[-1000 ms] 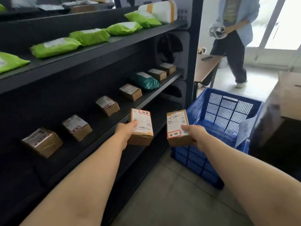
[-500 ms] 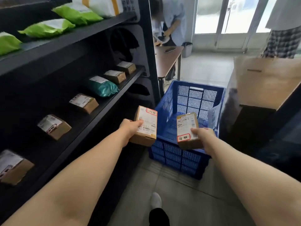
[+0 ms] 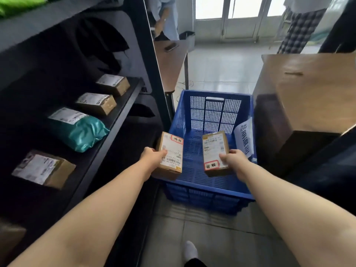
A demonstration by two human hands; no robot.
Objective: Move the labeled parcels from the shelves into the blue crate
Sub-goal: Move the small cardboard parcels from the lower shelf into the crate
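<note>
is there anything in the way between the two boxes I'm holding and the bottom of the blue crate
Nothing visible. The left hand holds one labeled box over the blue crate near its left wall; the right hand holds the other box above the crate's bare slatted floor.

Both arms stretched out here. The left hand [image 3: 152, 158] is gripping a small cardboard parcel [image 3: 170, 155] by its near left side, and the right hand [image 3: 234, 160] grips a second parcel [image 3: 214, 152] by its near right edge. Each box has a white shipping label plus a red-bordered sticker. Both sit above the blue crate [image 3: 210, 191], the left one right over its left rim, the other over the slatted floor. Just right of the right hand a paper sign [image 3: 244, 135] hangs on the crate wall. Left of the left hand, the shelf [image 3: 107, 132] carries more boxes and a teal mailer bag [image 3: 82, 132]. Labels too blurry to read, I think.
</note>
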